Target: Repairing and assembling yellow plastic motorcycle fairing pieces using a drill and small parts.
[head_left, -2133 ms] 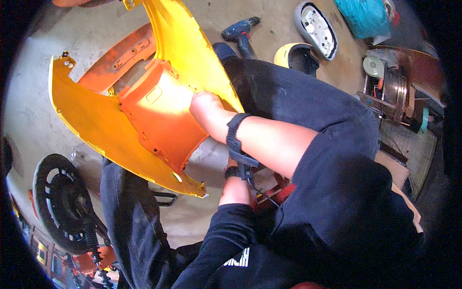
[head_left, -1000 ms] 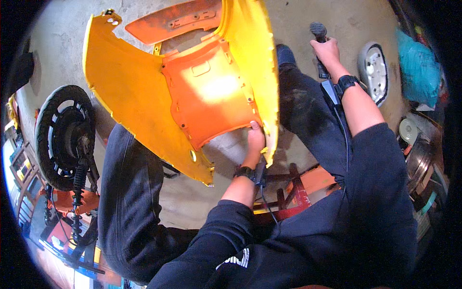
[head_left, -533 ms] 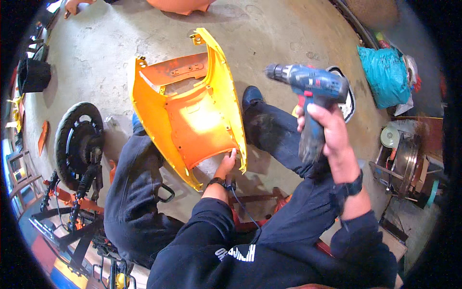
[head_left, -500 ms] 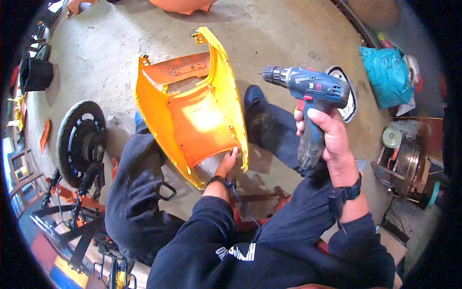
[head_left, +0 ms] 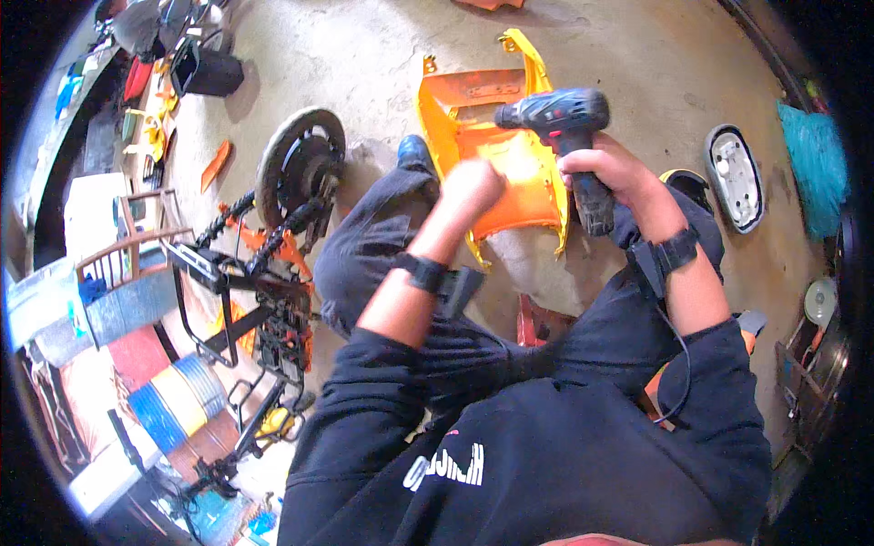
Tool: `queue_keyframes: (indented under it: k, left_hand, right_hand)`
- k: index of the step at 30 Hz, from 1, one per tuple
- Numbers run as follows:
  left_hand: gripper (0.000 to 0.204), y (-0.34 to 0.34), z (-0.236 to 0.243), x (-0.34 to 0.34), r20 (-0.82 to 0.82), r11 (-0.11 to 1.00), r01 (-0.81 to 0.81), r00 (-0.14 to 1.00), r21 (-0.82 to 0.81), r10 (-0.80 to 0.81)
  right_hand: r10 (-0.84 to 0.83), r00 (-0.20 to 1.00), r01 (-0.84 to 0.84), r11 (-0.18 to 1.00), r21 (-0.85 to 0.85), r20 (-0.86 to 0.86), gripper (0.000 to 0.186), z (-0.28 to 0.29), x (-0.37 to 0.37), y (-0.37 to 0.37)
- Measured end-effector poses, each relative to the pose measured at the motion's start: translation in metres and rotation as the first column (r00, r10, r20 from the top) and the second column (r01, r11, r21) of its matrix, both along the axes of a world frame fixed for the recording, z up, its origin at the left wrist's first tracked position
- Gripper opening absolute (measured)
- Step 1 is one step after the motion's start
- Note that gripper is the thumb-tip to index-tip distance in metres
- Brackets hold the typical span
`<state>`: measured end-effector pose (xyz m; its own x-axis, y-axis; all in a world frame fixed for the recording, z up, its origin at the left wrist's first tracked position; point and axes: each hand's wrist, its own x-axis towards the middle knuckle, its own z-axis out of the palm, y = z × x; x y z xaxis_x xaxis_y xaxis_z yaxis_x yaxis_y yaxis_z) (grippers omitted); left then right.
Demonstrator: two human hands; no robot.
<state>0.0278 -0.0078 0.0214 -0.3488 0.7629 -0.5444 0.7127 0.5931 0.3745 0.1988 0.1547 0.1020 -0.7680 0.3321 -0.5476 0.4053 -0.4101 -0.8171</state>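
My right hand (head_left: 612,171) is wrapped round the grip of a blue and black cordless drill (head_left: 569,111), its chuck pointing left. Motion blurs my left hand (head_left: 473,189); it looks curled into a fist, and whether anything is inside cannot be seen. Beyond both hands, between my feet, lies a yellow-orange plastic body panel (head_left: 505,205) with raised side walls and mounting tabs at its far end. The drill covers part of its right side in this view. My left hand overlaps its left edge in the picture; contact cannot be made out.
At left stands a vehicle frame (head_left: 273,291) with a black wheel (head_left: 299,168). A black bin (head_left: 208,71) and an orange piece (head_left: 216,166) are on the floor farther left. To the right lie a white oval part with a black rim (head_left: 734,177) and a teal bag (head_left: 810,173).
My left hand has let go of the panel's near edge and moved up and left of it. The panel now lies farther from me. The view has shifted, showing more of the left side.
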Motion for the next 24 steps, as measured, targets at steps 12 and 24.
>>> queue_keyframes:
  k: [12, 24]
  left_hand:
    - [0.059, -0.032, 0.073, -0.126, -0.211, 0.938, -0.175, 0.946, 0.298, 0.244]
    - [0.038, -0.033, 0.096, -0.123, -0.222, 0.962, -0.182, 0.948, 0.203, 0.226]
  right_hand:
    - [0.241, 0.881, -0.311, 0.944, 0.113, 0.407, 0.023, -0.152, -0.105, -0.094]
    - [0.407, 0.747, -0.494, 0.869, 0.029, 0.526, 0.03, -0.151, -0.146, -0.102]
